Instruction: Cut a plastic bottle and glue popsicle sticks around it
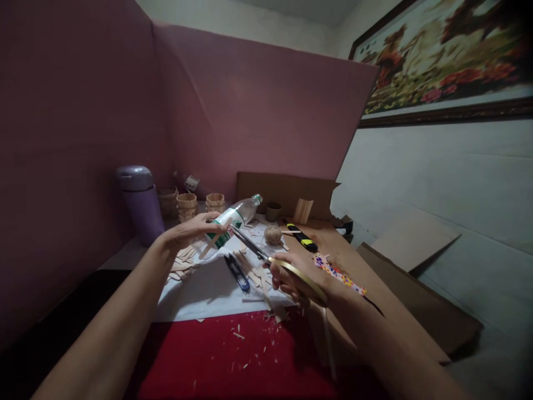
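My left hand (pixel 189 230) pinches a thin wooden stick (pixel 213 242) that slants down toward the table. My right hand (pixel 297 278) grips gold-handled scissors (pixel 266 256), whose blades point up-left and meet the stick near its upper end. Below the hands lies a white sheet (pixel 208 289) strewn with several wooden sticks (pixel 183 261) and small dark blue snips (pixel 238 272). A clear plastic bottle with a green label (pixel 237 215) lies tilted just behind my left hand.
A purple flask (pixel 139 203) stands at the back left beside small stick-built cups (pixel 187 206). A twine ball (pixel 273 234), a yellow-black cutter (pixel 302 239), a patterned strip (pixel 339 274) and cardboard (pixel 416 311) lie to the right. Wood chips dot the red cloth (pixel 233 355). Pink boards wall the back.
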A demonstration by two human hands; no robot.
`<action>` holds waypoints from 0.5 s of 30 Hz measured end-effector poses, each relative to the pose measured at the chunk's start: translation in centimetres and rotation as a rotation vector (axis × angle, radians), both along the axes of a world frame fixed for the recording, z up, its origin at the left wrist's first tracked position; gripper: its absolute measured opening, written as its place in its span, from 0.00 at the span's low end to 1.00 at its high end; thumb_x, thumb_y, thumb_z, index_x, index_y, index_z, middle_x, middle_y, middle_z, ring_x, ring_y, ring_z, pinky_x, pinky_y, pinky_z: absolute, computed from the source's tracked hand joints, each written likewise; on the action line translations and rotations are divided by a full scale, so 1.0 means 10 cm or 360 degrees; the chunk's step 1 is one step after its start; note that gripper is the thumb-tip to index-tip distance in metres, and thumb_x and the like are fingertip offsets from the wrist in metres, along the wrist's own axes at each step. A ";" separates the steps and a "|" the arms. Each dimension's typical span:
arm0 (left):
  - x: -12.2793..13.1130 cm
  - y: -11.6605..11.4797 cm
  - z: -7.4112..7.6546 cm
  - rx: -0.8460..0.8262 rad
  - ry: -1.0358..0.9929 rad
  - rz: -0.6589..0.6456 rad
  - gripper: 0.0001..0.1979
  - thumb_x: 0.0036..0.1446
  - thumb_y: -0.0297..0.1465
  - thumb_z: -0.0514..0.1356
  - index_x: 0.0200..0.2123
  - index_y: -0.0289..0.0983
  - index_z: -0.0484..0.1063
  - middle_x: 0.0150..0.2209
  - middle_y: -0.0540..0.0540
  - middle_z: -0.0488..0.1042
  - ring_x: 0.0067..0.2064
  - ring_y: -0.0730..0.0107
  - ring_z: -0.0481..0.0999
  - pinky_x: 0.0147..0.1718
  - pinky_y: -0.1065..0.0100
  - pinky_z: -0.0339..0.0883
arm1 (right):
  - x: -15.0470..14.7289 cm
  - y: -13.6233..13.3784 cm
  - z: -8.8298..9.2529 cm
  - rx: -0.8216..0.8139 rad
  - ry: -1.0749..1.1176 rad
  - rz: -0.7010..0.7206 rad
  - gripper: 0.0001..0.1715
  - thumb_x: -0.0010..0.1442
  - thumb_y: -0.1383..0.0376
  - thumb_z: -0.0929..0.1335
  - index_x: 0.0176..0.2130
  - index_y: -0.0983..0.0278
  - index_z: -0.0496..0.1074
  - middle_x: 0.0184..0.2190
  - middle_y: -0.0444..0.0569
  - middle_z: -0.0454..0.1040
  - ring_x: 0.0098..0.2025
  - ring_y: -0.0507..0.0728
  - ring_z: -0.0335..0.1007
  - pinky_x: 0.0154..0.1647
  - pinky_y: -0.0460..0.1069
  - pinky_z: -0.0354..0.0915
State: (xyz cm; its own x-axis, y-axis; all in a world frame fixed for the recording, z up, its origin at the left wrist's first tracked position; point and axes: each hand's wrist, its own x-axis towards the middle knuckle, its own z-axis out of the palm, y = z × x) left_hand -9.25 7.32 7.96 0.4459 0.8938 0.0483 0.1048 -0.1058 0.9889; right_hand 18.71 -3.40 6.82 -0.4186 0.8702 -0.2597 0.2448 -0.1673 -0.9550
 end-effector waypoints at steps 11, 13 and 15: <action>0.04 -0.04 -0.09 -0.0187 -0.0175 -0.0034 0.16 0.46 0.35 0.71 0.37 0.33 0.79 0.32 0.40 0.79 0.30 0.64 0.78 0.30 0.66 0.74 | -0.04 0.03 -0.34 0.0232 0.0356 0.0103 0.41 0.45 0.32 0.70 0.36 0.63 0.64 0.23 0.40 0.70 0.12 0.44 0.54 0.10 0.42 0.50; 0.03 -0.04 -0.11 -0.0179 -0.0175 0.0013 0.16 0.46 0.36 0.71 0.37 0.33 0.79 0.32 0.40 0.79 0.30 0.64 0.78 0.30 0.65 0.75 | -0.09 0.02 -0.37 0.0226 0.0374 0.0066 0.41 0.44 0.32 0.70 0.35 0.64 0.64 0.22 0.40 0.69 0.12 0.44 0.53 0.09 0.41 0.50; 0.02 -0.04 -0.12 -0.0168 -0.0172 0.0044 0.17 0.46 0.37 0.71 0.38 0.33 0.80 0.33 0.40 0.79 0.30 0.64 0.78 0.30 0.65 0.76 | -0.13 0.01 -0.40 0.0244 0.0359 -0.0015 0.41 0.41 0.34 0.73 0.35 0.64 0.65 0.20 0.38 0.68 0.13 0.44 0.55 0.10 0.41 0.52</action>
